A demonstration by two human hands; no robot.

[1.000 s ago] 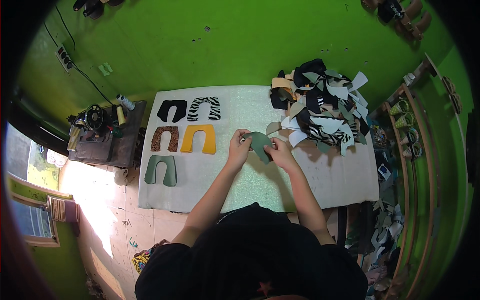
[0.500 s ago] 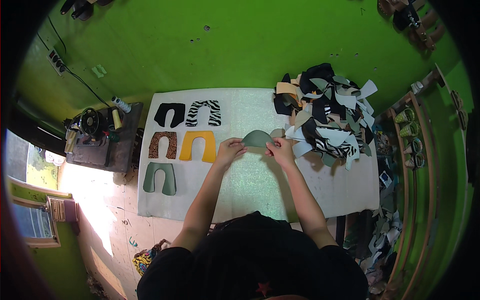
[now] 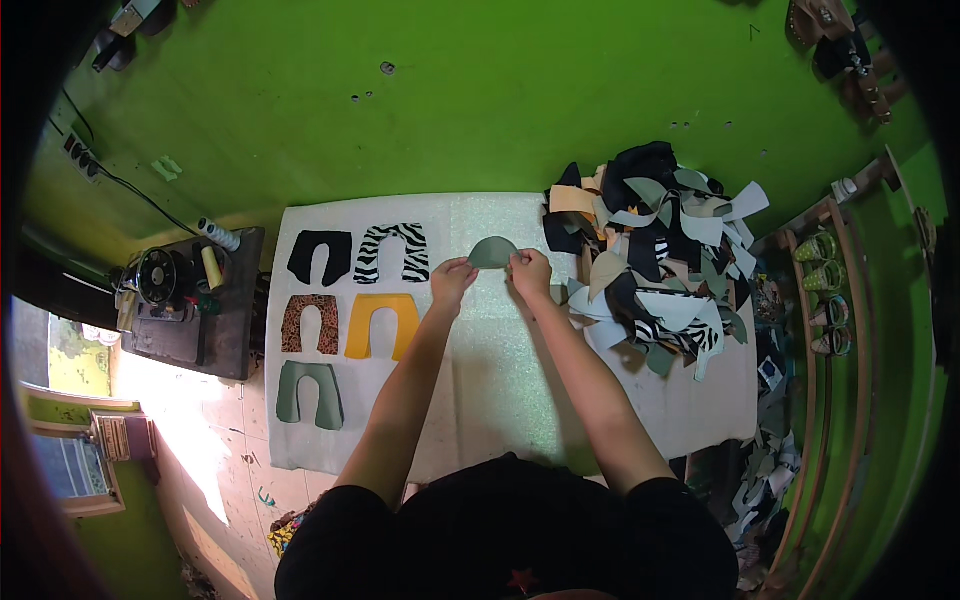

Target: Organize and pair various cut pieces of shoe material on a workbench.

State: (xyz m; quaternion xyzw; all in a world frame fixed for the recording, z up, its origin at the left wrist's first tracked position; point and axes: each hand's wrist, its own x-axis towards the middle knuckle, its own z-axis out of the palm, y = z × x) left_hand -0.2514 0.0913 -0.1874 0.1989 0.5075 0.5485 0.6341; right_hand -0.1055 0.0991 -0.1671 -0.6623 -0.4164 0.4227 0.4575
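Observation:
Over the middle of the table, my left hand (image 3: 454, 284) and my right hand (image 3: 530, 271) pinch a half-round grey-green piece (image 3: 492, 252) by its two lower corners, its curved edge pointing away from me. It looks like cut leather or synthetic sheet. To the left lie horseshoe-shaped cut pieces: a black one (image 3: 304, 257) and a zebra-striped one (image 3: 370, 255) at the back, a leopard-spotted one (image 3: 294, 326) and a yellow one (image 3: 360, 326) in the middle, a grey-green one (image 3: 290, 397) nearest me. The zebra piece is closest to my left hand.
A tangled heap of offcuts (image 3: 660, 235) covers the table's back right, close to my right forearm. A sewing machine (image 3: 165, 285) stands on a dark stand at the left. A wooden rack (image 3: 812, 390) with sandals (image 3: 822, 275) is at the right. A green wall (image 3: 480, 110) rises behind the white table (image 3: 470, 400).
Both hands have moved toward the back of the table with the half-round piece and come closer together, away from the heap. The whole view has shifted slightly. The laid-out pieces stay put.

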